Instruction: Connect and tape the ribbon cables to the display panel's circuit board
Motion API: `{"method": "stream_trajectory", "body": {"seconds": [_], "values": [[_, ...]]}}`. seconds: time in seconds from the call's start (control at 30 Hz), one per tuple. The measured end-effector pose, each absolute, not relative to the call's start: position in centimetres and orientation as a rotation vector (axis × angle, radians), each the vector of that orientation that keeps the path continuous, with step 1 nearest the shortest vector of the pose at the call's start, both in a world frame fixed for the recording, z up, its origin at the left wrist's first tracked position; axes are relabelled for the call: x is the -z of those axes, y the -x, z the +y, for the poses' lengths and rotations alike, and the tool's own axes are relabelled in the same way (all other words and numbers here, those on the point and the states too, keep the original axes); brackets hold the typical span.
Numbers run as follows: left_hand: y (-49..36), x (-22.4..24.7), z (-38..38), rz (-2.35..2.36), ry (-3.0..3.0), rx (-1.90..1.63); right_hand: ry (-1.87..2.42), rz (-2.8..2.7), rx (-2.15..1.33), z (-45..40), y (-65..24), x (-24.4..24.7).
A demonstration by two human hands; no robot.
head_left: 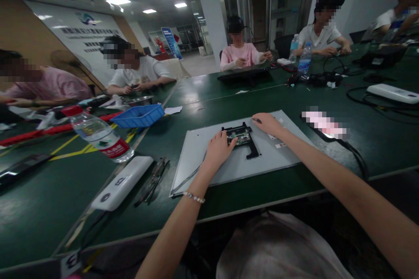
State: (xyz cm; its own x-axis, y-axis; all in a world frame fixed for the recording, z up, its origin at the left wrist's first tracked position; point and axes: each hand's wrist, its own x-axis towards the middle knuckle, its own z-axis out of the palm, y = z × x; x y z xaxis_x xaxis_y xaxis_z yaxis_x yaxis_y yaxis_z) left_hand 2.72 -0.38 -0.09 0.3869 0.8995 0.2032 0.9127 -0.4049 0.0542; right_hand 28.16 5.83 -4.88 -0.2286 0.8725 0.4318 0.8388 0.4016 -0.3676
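A green circuit board (241,137) sits in a black bracket (252,149) on a flat grey-white panel (203,174). My left hand (218,151) rests at the left side of the bracket, its thumb stretched onto the board and its fingers laid over the edge. Beyond the bracket's upper right corner, my right hand (267,124) is low over the panel with fingers curled together. A small dark bit shows at its fingertips, too small to name. A thin grey cable (190,176) runs along the panel's left side beneath my left forearm.
Left of the panel lie glasses (153,181), a white power bank (122,183), a water bottle (100,135) and a blue tray (139,115). A lit phone (324,124) with a cable lies at right. Several people sit around the green table (209,96).
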Motion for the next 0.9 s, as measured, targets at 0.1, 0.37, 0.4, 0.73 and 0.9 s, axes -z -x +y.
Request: {"method": "stream_trajectory", "body": {"seconds": [0.1, 0.37, 0.4, 0.73, 0.9], "values": [[-2.6, 0.3, -0.3, -1.672, 2.563, 0.328, 1.479, -2.059, -0.102, 5.8, -28.3, 4.8], [-2.4, 0.7, 0.0, -1.685, 2.568, 0.35, 1.471, -2.014, -0.113, 6.0, -28.5, 4.7], [-2.4, 0.7, 0.0, -1.688, 2.568, 0.35, 1.475, -2.008, -0.119, 6.0, -28.5, 4.6], [-2.3, 1.4, 0.4, -1.719, 2.55, 0.338, 1.405, -1.998, -0.084, 5.5, -28.4, 4.5], [-2.4, 1.4, 0.4, -1.742, 2.561, 0.319, 1.418, -2.065, -0.095, 5.6, -28.3, 4.7]]}}
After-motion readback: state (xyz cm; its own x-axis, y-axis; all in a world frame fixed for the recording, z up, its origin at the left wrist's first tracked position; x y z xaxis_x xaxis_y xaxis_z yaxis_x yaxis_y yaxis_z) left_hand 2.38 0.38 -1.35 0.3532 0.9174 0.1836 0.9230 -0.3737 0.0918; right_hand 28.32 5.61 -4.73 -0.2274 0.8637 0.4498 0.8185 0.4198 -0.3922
